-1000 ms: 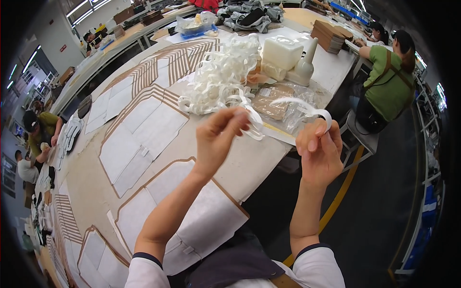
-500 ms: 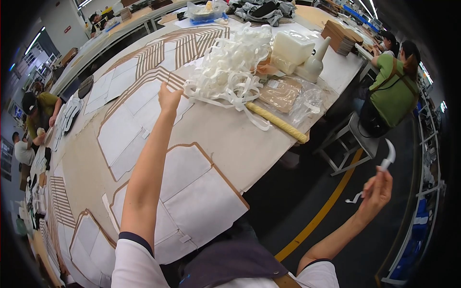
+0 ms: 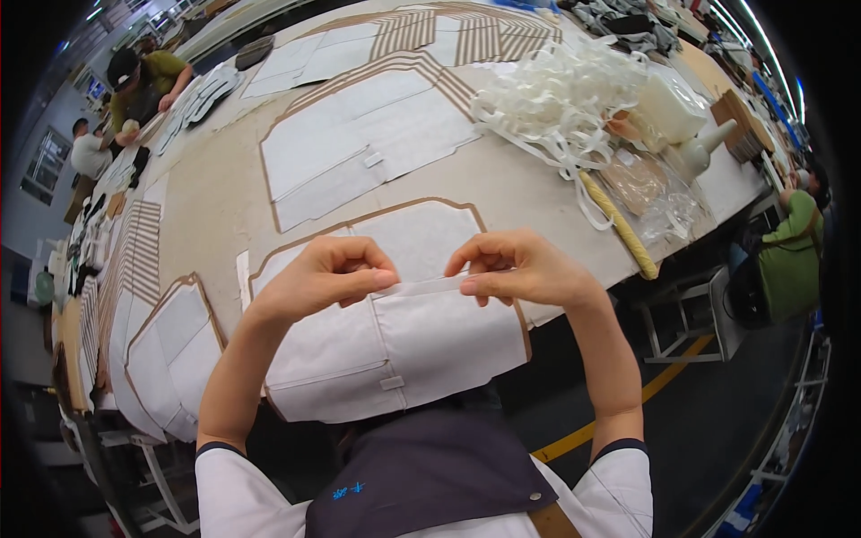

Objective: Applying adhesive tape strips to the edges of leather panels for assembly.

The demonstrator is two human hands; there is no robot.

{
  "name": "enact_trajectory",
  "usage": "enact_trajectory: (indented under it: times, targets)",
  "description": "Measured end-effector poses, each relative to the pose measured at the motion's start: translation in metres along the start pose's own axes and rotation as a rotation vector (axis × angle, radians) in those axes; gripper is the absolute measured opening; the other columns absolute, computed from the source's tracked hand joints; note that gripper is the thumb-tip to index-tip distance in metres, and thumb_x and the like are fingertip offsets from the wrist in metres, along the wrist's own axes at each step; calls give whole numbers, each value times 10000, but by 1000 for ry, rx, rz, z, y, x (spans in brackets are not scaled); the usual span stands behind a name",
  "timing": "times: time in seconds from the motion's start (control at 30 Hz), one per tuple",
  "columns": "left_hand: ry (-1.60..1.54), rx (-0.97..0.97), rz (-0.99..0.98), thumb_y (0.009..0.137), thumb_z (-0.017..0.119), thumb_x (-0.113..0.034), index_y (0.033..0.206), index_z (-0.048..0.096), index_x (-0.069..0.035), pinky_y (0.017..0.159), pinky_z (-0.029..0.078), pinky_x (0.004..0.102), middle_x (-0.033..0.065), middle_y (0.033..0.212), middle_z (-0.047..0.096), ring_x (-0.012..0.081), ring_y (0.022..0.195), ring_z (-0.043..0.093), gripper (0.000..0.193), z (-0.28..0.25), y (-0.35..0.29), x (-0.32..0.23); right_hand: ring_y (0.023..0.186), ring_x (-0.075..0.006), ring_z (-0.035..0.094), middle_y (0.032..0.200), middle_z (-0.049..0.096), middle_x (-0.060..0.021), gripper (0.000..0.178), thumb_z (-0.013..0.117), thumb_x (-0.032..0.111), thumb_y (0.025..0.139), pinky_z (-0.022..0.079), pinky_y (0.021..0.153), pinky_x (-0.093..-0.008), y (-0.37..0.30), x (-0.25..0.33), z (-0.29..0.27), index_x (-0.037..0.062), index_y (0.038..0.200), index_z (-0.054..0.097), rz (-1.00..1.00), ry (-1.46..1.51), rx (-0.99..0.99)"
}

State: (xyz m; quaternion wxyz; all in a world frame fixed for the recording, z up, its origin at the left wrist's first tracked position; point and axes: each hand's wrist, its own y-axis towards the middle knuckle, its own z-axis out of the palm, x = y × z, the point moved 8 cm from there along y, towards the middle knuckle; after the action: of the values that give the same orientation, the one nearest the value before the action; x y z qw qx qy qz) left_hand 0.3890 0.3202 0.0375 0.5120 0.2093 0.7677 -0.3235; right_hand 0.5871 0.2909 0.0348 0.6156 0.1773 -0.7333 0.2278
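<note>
My left hand pinches one end of a short strip of white tape. Its other end is pinched between the thumb and fingers of my right hand. Held nearly level, the strip spans the small gap between both hands. Under it lies a white panel with brown edging, a seam down its middle and a small white tab. Whether the tape touches the panel, I cannot tell.
Beyond lies another brown-edged white panel. At the right of the table are a tangled heap of white tape, a yellow roll, plastic bags and a pale bottle. Co-workers in green and olive sit nearby.
My right hand has come in from far right with the white strip. My left hand has drawn back from beside the tape heap, and both now hold the strip above the near panel.
</note>
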Motion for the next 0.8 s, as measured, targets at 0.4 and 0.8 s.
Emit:
enact_trajectory:
  times: [0.4, 0.8]
  targets:
    - [440, -631, 280, 900, 733, -96, 940, 706, -43, 818, 465, 288, 3, 904, 667, 126, 975, 600, 71, -76, -85, 50, 558, -80, 557, 686, 652, -43, 129, 699, 114, 931, 435, 530, -224, 23, 7, 1, -12, 954, 713, 86, -10, -153]
    - [-822, -611, 209, 988, 619, -238, 1192, 584, -69, 737, 568, 253, 66, 960, 683, 158, 798, 715, 267, -64, -54, 63, 898, -259, 647, 981, 648, -110, 348, 811, 275, 817, 512, 774, -387, -24, 55, 185, 11, 982, 654, -572, -889, 283]
